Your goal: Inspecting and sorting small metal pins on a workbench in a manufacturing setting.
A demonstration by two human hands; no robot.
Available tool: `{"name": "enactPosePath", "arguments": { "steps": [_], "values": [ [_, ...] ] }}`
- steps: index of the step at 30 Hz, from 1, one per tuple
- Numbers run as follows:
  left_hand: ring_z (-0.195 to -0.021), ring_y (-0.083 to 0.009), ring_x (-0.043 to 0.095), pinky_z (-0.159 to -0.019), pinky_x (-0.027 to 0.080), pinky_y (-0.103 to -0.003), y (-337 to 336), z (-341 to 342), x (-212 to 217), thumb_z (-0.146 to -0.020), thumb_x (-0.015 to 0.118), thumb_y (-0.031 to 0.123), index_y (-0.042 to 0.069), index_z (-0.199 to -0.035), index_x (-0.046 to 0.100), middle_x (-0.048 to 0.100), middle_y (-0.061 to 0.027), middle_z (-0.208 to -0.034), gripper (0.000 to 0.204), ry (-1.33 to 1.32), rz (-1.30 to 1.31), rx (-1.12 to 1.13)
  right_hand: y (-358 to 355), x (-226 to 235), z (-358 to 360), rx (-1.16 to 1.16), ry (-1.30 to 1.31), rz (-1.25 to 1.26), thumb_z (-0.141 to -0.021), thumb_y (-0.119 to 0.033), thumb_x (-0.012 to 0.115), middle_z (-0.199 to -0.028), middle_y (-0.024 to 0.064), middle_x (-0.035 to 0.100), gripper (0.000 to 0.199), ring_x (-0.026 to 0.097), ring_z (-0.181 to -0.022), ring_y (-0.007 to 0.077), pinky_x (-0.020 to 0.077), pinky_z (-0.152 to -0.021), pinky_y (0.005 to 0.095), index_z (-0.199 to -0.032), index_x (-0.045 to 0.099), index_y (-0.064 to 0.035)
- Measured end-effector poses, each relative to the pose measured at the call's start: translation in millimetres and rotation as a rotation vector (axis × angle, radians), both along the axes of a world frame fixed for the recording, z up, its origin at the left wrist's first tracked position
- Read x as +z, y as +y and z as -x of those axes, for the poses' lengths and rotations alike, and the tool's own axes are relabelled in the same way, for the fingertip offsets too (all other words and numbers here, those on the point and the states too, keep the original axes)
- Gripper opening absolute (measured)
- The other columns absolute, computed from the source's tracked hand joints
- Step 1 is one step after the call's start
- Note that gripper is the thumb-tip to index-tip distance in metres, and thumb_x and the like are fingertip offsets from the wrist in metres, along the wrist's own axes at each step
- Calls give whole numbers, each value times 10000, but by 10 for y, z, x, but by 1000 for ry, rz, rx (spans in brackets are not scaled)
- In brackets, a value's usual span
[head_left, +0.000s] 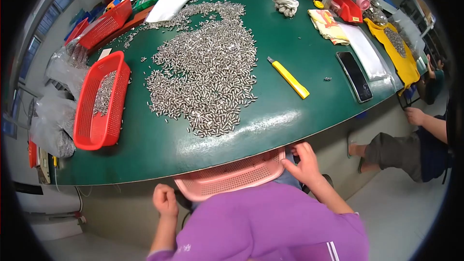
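Observation:
A large heap of small silvery metal pins [205, 63] lies across the green table. Below the table's near edge, a pink plastic basket [232, 183] rests on my lap, its far part under the tabletop. My left hand [165, 200] is closed in a loose fist just left of this basket, with nothing visible in it. At the basket's right end is my right hand [304, 166], thumb and fingers apart, the thumb close to the rim; whether it touches cannot be told. To the left of the heap, a red basket [115, 121] holds some of the pins.
A yellow utility knife [290, 78] and a phone [354, 76] lie right of the heap. Farther back are a white glove [286, 6] and a yellow cloth [396, 50] bearing pins. Plastic bags [53, 116] stand at the left. Another person's arm [427, 123] is at the right.

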State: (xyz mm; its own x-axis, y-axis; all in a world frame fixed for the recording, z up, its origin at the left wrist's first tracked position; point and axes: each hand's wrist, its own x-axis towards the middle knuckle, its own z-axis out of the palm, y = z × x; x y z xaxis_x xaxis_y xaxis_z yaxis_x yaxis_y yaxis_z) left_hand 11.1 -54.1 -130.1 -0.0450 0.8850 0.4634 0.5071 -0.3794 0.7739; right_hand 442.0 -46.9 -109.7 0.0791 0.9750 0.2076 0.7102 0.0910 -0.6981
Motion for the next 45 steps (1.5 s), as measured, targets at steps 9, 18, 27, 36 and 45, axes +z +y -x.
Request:
{"name": "enactPosePath", "arguments": {
  "steps": [9, 18, 27, 36, 45],
  "values": [
    [-1110, -225, 609, -962, 486, -352, 9, -249, -324, -932, 656, 227, -25, -1393, 493, 641, -151, -1238, 550, -261, 762, -47, 59, -560, 173, -72, 221, 352, -829, -381, 763, -916, 239, 628, 481, 634, -874, 388, 508, -791, 457, -965, 549, 28],
    [-1096, -207, 601, -960, 480, -335, 90, -209, -445, -936, 597, 173, -16, -1334, 526, 630, -114, -1223, 446, -308, 700, -108, -29, -743, 214, 38, 777, 205, -887, -237, 722, -1048, 107, 645, 396, 621, -971, 183, 505, -844, 360, -1137, 512, -13],
    [-1001, -238, 693, -897, 532, -352, 735, -314, 238, -858, 680, 442, -37, -1096, 740, 751, -174, -1022, 538, 343, 1074, -177, 504, -535, -386, -82, 892, 380, -853, -111, 719, -1351, 132, 612, 613, 603, -1162, 219, 478, -1000, 324, -1415, 508, 16],
    [-1151, -251, 651, -930, 542, -368, 424, -1038, -161, -937, 711, 413, -46, -1268, 593, 686, -97, -1178, 578, -590, 1035, -592, -365, -684, -619, -158, 1069, 89, -964, -130, 633, -1289, 120, 650, 475, 624, -1146, 185, 490, -1009, 326, -1399, 551, 42],
    [-715, -169, 633, -628, 501, -354, 611, -1115, -463, -826, 624, 135, -42, -862, 701, 692, -83, -812, 197, -300, 861, -365, -744, -1048, 447, -397, 1037, 60, -1026, -156, 541, -1315, 107, 598, 451, 561, -1181, 175, 446, -1023, 304, -1437, 480, 19]
  ]
}}
